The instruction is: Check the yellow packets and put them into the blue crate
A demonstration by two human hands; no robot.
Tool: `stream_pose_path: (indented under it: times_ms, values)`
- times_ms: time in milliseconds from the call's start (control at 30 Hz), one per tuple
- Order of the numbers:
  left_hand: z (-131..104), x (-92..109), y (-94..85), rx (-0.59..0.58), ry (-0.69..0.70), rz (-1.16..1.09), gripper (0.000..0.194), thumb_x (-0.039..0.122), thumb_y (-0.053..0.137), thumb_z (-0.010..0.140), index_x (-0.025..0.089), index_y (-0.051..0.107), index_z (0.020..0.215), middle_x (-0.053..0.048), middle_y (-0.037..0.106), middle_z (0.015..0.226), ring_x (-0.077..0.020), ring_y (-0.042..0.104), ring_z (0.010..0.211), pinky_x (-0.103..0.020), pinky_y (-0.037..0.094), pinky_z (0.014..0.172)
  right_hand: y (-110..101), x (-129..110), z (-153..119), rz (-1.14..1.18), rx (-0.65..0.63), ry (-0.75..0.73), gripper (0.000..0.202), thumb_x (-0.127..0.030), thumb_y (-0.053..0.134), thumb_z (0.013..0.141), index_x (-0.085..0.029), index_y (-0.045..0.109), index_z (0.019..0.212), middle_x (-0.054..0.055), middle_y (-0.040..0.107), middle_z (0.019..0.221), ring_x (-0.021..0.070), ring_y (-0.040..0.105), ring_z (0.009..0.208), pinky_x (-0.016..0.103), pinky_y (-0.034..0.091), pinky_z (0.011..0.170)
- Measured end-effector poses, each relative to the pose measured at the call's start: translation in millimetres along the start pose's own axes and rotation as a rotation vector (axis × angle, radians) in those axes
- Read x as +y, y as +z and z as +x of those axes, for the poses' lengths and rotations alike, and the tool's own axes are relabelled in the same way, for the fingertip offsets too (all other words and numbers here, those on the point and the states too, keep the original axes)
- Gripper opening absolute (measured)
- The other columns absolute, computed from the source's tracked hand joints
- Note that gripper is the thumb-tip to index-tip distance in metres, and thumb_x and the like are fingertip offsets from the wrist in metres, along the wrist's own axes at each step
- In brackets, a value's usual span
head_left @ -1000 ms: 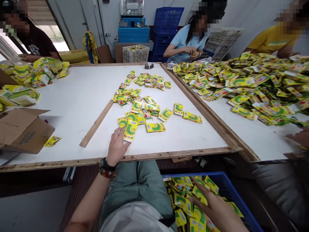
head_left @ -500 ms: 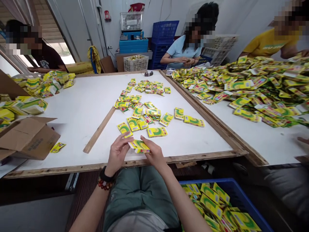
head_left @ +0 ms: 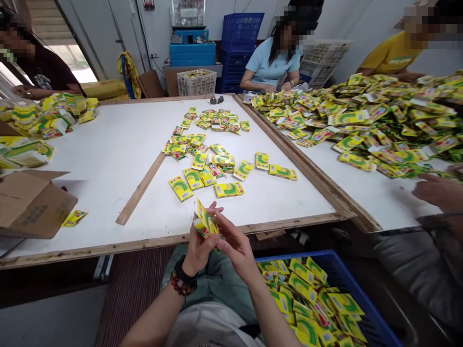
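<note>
Both my hands grip one small yellow-green carton (head_left: 205,220), held tilted up above the table's front edge, a white flap showing at its upper left end. My left hand (head_left: 198,248) wraps its lower part, the thumb across the front. My right hand (head_left: 235,243) pinches it from the right, thumb low and fingers behind the far side. Just beyond lie loose cartons of the same kind, the nearest being a flat carton (head_left: 229,189) and a slanted carton (head_left: 181,188). What is inside the held carton cannot be seen.
A blue crate (head_left: 376,308) full of cartons stands low at my right. An open cardboard box (head_left: 39,207) and a small yellow packet (head_left: 74,218) lie left. A wooden strip (head_left: 141,188) crosses the table. Beyond a wooden divider (head_left: 307,168) is a large carton heap; co-workers sit around.
The carton has turned from lying nearly flat to standing tilted, and my left hand now wraps it from below. My view has shifted right and down.
</note>
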State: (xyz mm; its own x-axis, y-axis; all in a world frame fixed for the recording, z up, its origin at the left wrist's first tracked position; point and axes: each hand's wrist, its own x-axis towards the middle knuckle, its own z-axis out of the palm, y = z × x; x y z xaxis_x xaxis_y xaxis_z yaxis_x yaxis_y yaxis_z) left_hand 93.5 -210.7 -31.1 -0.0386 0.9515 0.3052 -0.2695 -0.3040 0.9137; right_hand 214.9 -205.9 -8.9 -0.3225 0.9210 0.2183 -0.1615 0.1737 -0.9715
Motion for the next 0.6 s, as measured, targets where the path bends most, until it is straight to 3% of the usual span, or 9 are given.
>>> stream_pose_path:
  times_ms: [100,200,267,433,600]
  values:
    - [0,0,2.9,0.019,0.013,0.013,0.062,0.051,0.055,0.086,0.022,0.033,0.136,-0.016,0.05,0.138,-0.0278,0.045,0.131,-0.046,0.039,0.108,0,2,-1,0.056,-0.02,0.094,0.053,-0.044,0.065,0.082,-0.035,0.053,0.133,0.003,0.053,0.14,0.0272,0.048,0.129,0.047,0.037,0.108]
    - [1,-5,4.0,0.124,-0.011,0.108,0.078,0.048,0.06,0.084,0.026,0.015,0.143,-0.014,0.052,0.135,-0.0261,0.05,0.126,-0.043,0.044,0.102,-2,6,-2,0.025,-0.034,0.096,0.054,-0.047,0.064,0.082,-0.036,0.052,0.133,0.0,0.046,0.146,0.0262,0.035,0.139,0.047,0.027,0.114]
    - [2,-9,4.6,0.126,-0.036,0.228,0.081,0.042,0.065,0.081,0.027,0.016,0.143,-0.013,0.047,0.138,-0.0257,0.053,0.122,-0.041,0.045,0.1,-2,12,-1,0.01,0.033,0.093,0.053,-0.05,0.062,0.083,-0.035,0.053,0.133,-0.001,0.046,0.146,0.0253,0.029,0.141,0.046,0.025,0.115]
    - [-2,-28,6.8,0.046,0.027,0.495,0.062,0.028,0.064,0.078,0.024,0.033,0.132,-0.012,0.051,0.131,-0.025,0.054,0.117,-0.041,0.044,0.1,1,18,5,0.169,0.251,0.232,0.044,-0.052,0.063,0.08,-0.022,0.07,0.112,0.006,0.071,0.113,0.0293,0.059,0.115,0.045,0.046,0.1]
    - [-3,-48,2.8,-0.018,0.148,0.568,0.051,0.02,0.063,0.073,0.023,0.035,0.115,-0.013,0.051,0.127,-0.0274,0.052,0.121,-0.045,0.044,0.097,-1,9,8,0.41,0.205,0.31,0.044,-0.051,0.069,0.074,-0.023,0.072,0.108,0.007,0.07,0.115,0.0285,0.064,0.108,0.044,0.046,0.101]
